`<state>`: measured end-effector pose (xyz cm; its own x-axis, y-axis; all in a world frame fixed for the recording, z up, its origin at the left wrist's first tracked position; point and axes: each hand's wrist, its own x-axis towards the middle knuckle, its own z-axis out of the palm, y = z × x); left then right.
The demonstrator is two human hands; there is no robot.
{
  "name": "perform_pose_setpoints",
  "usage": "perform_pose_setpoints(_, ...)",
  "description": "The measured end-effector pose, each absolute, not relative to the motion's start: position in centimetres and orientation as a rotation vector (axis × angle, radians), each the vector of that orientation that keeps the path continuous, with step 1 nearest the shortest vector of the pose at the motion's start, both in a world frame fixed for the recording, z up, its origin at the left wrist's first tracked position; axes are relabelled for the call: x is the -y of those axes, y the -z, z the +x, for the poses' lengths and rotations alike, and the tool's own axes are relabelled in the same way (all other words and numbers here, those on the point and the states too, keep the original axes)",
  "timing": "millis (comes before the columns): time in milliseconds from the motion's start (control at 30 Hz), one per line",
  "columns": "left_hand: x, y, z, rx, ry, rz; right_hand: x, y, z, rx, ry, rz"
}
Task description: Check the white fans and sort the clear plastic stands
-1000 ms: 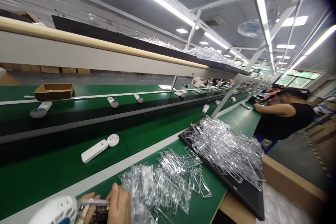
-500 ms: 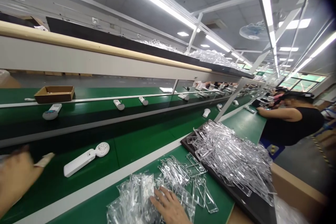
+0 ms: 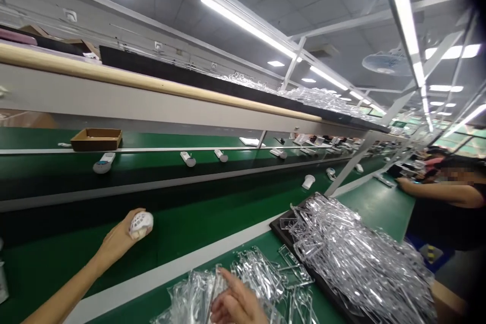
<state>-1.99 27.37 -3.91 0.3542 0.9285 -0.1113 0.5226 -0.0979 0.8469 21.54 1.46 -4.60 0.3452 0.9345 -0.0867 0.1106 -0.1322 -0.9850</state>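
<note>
At lower left, my left hand gripped a white fan; at bottom centre, my right hand, grip unclear, was by clear plastic pieces.

White fan partly hidden by left hand. Bottom edge crops right hand and clear bags; left edge clips a white item, type unclear.

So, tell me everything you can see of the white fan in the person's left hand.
Only the round head of the white fan shows clearly: plastic-looking, with a slotted grille across its face. The left hand grips it from the left of the picture, hiding any handle, so its full length and tilt cannot be told. It is over the green belt; whether it touches that surface is unclear.
</note>
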Motion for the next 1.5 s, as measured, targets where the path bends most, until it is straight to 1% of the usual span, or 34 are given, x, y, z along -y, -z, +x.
perform_pose_setpoints(67,-25.3,1.5,-2.8,-1.146,-0.697,1.516,-3.8,3.7,18.6,0.852,-1.080,-1.422)
perform_pose_setpoints(100,-24.1,0.5,-3.0,-1.057,-0.761,1.334,-4.9,3.1,17.0,0.843,-1.059,-1.438)
perform_pose_setpoints(233,-19.3,-2.1,-2.9,-0.726,-0.961,0.406,-7.4,1.0,11.2,1.053,-0.688,-1.687)
perform_pose_setpoints(300,-17.3,-2.8,-2.6,-0.633,-0.977,0.194,-7.6,0.3,9.2,1.266,-0.459,-1.727)
perform_pose_setpoints(400,-15.4,-3.4,-2.2,-0.555,-0.935,0.253,-7.2,-0.3,7.6,1.426,-0.189,-1.776)
perform_pose_setpoints(500,-14.4,-3.5,-2.2,-0.566,-0.914,0.339,-6.7,-0.4,7.2,1.430,-0.061,-1.832)
perform_pose_setpoints(700,-14.0,-4.2,-2.3,-0.522,-0.900,0.328,-5.8,-0.9,7.8,1.424,-0.101,-1.685)
perform_pose_setpoints(867,-13.4,-4.8,-1.3,-0.540,-0.881,0.258,-6.0,-1.2,8.0,1.419,-0.095,-1.732)
perform_pose_setpoints(1033,-13.0,-5.3,-1.1,-0.530,-0.909,0.242,-6.1,0.6,7.4,1.455,0.039,-1.869)
perform_pose_setpoints(1100,-13.2,-5.5,-1.3,-0.572,-0.933,0.287,-5.6,1.3,7.4,1.476,-0.030,-1.949)
perform_pose_setpoints(1167,-13.5,-5.4,-1.3,-0.612,-0.972,0.370,-5.0,1.7,7.8,1.491,-0.235,-1.974)
perform_pose_setpoints(1233,-13.6,-4.8,-1.1,-0.629,-1.005,0.461,-4.5,1.7,8.6,1.479,-0.421,-1.921)
perform_pose_setpoints(1267,-13.5,-4.2,-0.9,-0.640,-1.009,0.497,-4.3,1.6,9.0,1.474,-0.463,-1.878)
perform_pose_setpoints(1433,-11.9,0.1,-0.1,-0.932,-0.874,0.663,-3.4,1.7,10.5,1.553,-0.374,-1.790)
perform_pose_setpoints(1500,-11.2,1.8,-0.1,-1.021,-0.892,0.752,-3.1,2.3,10.5,1.459,-0.414,-1.770)
